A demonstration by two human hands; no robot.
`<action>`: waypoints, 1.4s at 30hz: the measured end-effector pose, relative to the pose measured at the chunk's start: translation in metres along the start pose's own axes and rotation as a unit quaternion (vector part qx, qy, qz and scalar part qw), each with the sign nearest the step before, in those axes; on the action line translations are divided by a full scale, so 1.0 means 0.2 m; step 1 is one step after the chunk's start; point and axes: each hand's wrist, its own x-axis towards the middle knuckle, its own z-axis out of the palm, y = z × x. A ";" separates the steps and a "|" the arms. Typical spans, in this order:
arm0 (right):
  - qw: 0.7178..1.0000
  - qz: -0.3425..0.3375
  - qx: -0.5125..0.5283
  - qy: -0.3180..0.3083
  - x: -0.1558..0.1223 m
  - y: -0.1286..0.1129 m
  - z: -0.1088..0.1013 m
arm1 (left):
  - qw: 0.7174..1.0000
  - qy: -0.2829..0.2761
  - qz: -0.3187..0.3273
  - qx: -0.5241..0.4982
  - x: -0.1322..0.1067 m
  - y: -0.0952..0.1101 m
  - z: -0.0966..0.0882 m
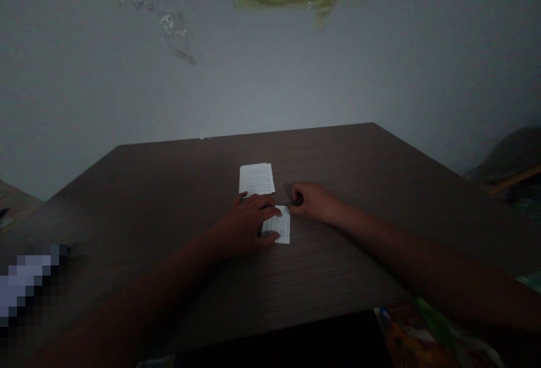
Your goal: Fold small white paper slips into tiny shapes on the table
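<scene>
Two small white printed paper slips lie on a dark wooden table [346, 266]. My left hand [249, 222] rests flat on the nearer slip [279, 226], fingers stretched over its left part. My right hand [310, 200] is curled into a loose fist at that slip's upper right corner, fingertips pinched against its edge. The farther slip [256, 178] lies untouched just beyond my left fingers.
A pale wall [270, 86] stands behind the table, with clear tape or plastic [177, 35] stuck high on it. A colourful printed thing [422, 340] sits below the table's front right edge. A blurred patch [25, 283] covers the left.
</scene>
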 end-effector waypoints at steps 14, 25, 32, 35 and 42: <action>0.995 -0.081 0.028 0.045 -0.04 0.04 0.02 | 1.000 -0.013 -0.023 0.007 -0.03 -0.03 -0.03; 0.952 -0.303 0.030 -0.043 -0.13 -0.02 0.02 | 1.000 0.014 -0.021 -0.018 -0.04 0.03 -0.04; 0.952 -0.304 0.020 -0.028 -0.13 -0.03 0.05 | 0.999 0.003 -0.020 -0.045 -0.06 0.04 0.01; 0.956 -0.293 0.018 -0.027 -0.14 -0.04 0.06 | 0.998 0.003 -0.024 -0.052 -0.04 0.03 0.02; 0.959 -0.281 0.015 -0.023 -0.16 -0.05 0.07 | 0.997 0.016 0.006 -0.073 -0.04 0.00 0.00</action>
